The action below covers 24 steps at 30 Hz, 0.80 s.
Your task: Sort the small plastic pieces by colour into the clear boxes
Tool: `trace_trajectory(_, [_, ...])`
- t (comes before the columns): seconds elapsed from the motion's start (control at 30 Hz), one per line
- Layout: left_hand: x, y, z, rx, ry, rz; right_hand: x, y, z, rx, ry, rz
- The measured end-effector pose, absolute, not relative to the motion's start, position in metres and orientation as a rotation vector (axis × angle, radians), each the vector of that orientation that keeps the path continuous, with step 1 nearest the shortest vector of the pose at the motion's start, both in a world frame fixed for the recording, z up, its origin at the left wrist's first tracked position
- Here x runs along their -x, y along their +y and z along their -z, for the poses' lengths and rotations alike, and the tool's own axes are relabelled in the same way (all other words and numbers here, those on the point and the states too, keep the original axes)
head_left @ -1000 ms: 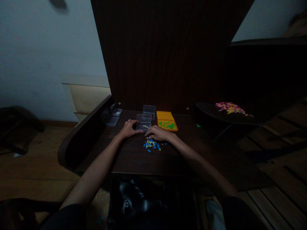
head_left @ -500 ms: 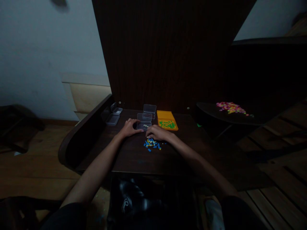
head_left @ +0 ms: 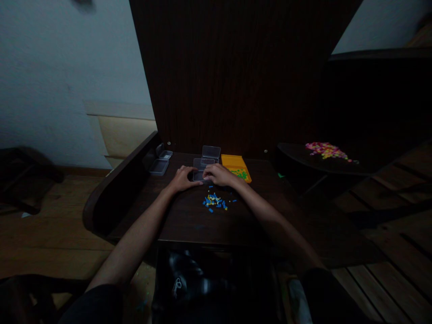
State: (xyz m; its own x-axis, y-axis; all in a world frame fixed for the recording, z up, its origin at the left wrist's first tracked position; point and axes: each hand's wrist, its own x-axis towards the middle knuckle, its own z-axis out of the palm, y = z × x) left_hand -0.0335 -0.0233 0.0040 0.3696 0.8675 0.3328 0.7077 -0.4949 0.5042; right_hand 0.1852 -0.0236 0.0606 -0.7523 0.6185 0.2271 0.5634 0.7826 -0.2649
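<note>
A clear plastic box with its lid raised stands on the dark wooden table. My left hand holds it at the left, thumb along the front edge and fingers by the side. Over the box's right part is my right hand, fingers pinched together and pointing down into it. Whatever is in that pinch is too small to make out, and the hand covers most of the box's inside. Just nearer to me lies a loose pile of small blue, yellow and whitish pieces.
Right of my hands, an open orange case holds small green pieces. Another clear box stands behind, and an open clear box lies at the left near the raised table side. Pink and yellow pieces are heaped on a dark surface at right.
My right hand has moved from the pile up and away from me, over the clear box. A few pieces at the pile's far edge now show. My left hand has stayed in place.
</note>
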Motion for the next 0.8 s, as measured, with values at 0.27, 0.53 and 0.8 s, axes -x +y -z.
trace_trajectory(0.27, [0.033, -0.024, -0.003, -2.364, 1.369, -0.849, -0.17, -0.006, -0.053, 1.189, -2.571, -0.207])
trace_trajectory(0.53, [0.034, -0.022, -0.002, -2.364, 1.376, -0.847, -0.168, -0.007, -0.043, 1.262, -2.604, -0.199])
trace_trajectory(0.8, [0.034, -0.022, -0.001, -2.348, 1.395, -0.84, -0.19, -0.009, -0.054, 1.154, -2.536, -0.248])
